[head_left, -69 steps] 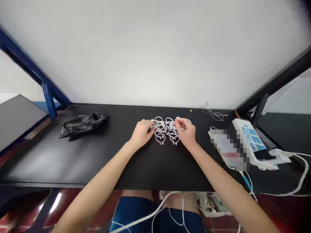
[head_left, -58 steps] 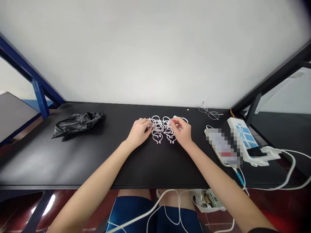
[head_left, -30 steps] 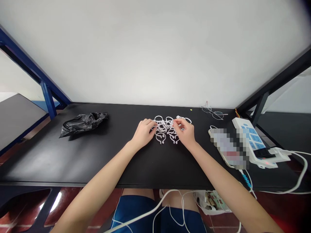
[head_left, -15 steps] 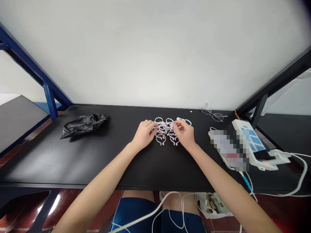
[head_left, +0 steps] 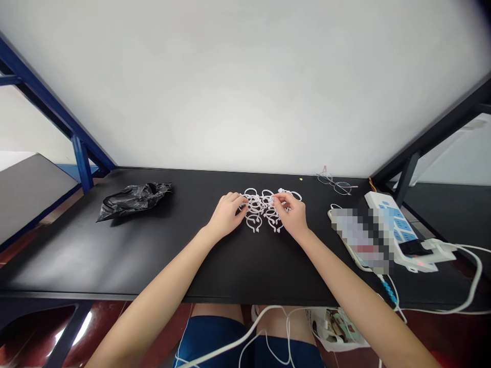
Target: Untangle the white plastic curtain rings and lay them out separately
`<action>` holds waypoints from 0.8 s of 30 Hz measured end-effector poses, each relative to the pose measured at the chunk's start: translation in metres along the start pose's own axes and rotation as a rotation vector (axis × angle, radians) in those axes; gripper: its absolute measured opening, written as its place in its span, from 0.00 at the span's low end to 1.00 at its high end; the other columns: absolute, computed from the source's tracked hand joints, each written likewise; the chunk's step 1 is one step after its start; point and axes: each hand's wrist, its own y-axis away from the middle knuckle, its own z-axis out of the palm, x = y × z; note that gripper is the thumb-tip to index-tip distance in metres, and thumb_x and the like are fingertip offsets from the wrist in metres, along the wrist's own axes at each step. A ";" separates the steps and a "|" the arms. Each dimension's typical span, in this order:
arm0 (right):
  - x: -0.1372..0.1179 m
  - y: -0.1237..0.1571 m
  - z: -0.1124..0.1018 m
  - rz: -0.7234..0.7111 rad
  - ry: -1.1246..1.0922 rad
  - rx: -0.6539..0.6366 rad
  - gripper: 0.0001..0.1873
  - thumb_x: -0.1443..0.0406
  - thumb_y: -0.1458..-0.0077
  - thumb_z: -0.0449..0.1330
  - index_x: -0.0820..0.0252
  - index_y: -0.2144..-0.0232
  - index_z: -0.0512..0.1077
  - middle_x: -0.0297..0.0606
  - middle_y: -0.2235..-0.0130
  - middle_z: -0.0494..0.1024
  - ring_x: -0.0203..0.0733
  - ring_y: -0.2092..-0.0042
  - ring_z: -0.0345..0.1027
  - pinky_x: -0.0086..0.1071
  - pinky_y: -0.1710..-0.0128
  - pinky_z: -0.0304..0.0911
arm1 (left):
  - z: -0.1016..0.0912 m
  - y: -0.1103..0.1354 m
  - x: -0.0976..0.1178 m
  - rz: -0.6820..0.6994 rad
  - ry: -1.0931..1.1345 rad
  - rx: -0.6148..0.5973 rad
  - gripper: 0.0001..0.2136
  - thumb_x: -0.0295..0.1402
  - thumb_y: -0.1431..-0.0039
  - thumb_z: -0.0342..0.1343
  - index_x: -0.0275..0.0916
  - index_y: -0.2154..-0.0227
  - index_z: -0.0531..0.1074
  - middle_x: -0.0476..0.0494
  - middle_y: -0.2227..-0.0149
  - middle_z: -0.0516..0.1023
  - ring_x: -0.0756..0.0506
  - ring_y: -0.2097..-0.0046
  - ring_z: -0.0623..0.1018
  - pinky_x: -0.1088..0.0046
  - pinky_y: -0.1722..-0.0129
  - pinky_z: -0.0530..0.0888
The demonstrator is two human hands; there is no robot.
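Observation:
A tangled pile of white shower curtain rings, open hoops with small knobbed ends, lies on the black tabletop. At the pile's left edge is my left hand, thumb and fingertips pinched on a white ring. On the right side my right hand has thumb and index finger closed on another ring among the heap. The fingers partly hide the rings that they grip. One ring shows behind my right hand, and several lie nearer to me between the wrists.
A crumpled black plastic bag lies on the left. To the right are eyeglasses, a blurred phone on a cable and a white power strip with plugs. White cables hang before the table edge, and a wall stands behind.
Both hands stay on the rings in nearly the same pose. The whole view has shifted slightly.

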 end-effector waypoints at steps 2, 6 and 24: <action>0.000 0.000 0.000 -0.001 0.000 -0.002 0.07 0.63 0.43 0.56 0.57 0.67 0.73 0.37 0.70 0.79 0.40 0.71 0.75 0.31 0.74 0.69 | 0.000 0.000 0.000 0.007 0.004 -0.003 0.05 0.29 0.37 0.51 0.41 0.61 0.71 0.45 0.60 0.75 0.44 0.58 0.73 0.65 0.56 0.69; 0.000 0.001 0.001 -0.002 0.022 -0.008 0.07 0.63 0.43 0.56 0.57 0.67 0.73 0.37 0.71 0.79 0.39 0.72 0.74 0.31 0.74 0.69 | 0.001 0.001 0.000 0.016 0.009 -0.008 0.05 0.29 0.37 0.51 0.41 0.61 0.71 0.44 0.59 0.75 0.44 0.57 0.73 0.65 0.56 0.70; -0.003 0.000 0.001 0.001 0.022 -0.014 0.07 0.64 0.44 0.56 0.57 0.67 0.73 0.37 0.70 0.79 0.39 0.71 0.74 0.32 0.73 0.69 | 0.001 0.001 -0.002 0.021 0.009 -0.022 0.06 0.29 0.37 0.51 0.41 0.61 0.71 0.44 0.60 0.75 0.44 0.58 0.73 0.64 0.56 0.71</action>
